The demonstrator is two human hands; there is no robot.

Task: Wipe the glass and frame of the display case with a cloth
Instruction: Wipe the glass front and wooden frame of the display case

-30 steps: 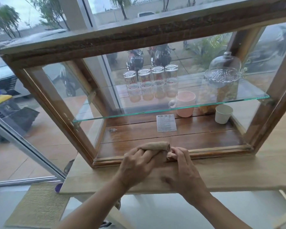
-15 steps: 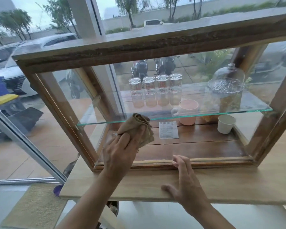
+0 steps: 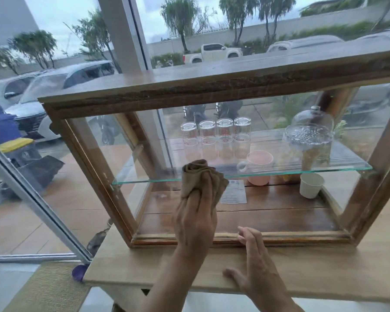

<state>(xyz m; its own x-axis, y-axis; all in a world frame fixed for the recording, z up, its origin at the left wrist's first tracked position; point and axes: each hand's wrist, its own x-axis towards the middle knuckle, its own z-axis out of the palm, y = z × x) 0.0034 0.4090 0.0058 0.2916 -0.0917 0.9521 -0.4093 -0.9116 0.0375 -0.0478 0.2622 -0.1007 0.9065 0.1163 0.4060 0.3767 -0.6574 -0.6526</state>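
A wooden display case (image 3: 212,86) with glass panes stands on a light wooden table (image 3: 324,273). My left hand (image 3: 195,219) is shut on a bunched tan cloth (image 3: 200,174) and presses it against the front glass, level with the inner glass shelf (image 3: 338,167). My right hand (image 3: 252,266) lies flat on the table with its fingertips touching the case's bottom frame rail (image 3: 291,236); it holds nothing.
Inside the case are several upturned glass jars (image 3: 216,137), a pink mug (image 3: 258,165), a glass dome (image 3: 311,129), a white paper cup (image 3: 311,184) and a card (image 3: 234,192). A window frame (image 3: 31,199) slants at left. A woven mat (image 3: 47,289) lies on the floor.
My left hand lifted the cloth from the bottom rail up onto the front glass and moved it right. My right hand let go of the cloth and settled on the table.
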